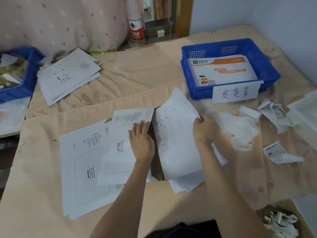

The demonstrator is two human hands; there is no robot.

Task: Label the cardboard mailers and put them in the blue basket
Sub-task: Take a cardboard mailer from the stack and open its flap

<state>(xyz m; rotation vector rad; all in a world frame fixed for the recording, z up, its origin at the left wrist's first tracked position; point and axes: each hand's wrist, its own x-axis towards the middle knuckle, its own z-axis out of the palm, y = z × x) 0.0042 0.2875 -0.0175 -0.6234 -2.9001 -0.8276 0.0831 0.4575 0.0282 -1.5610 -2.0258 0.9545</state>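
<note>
White cardboard mailers (85, 165) lie spread on the peach-covered table in front of me. My left hand (141, 140) presses flat, fingers straight, on the top mailer (120, 152), which lies open. My right hand (205, 128) pinches the right edge of a white sheet (175, 134) and holds it tilted up over the mailer's dark brown inside. The blue basket (267, 66) stands at the far right with a handwritten paper sign on its front and an orange-and-white mailer (221, 71) inside.
Another pile of labelled mailers (68, 74) lies at the far left beside a second blue basket (29, 69). Crumpled label backings (274, 117) litter the right side. A box of paper scraps (281, 222) sits at bottom right. A water bottle (136, 23) stands at the back.
</note>
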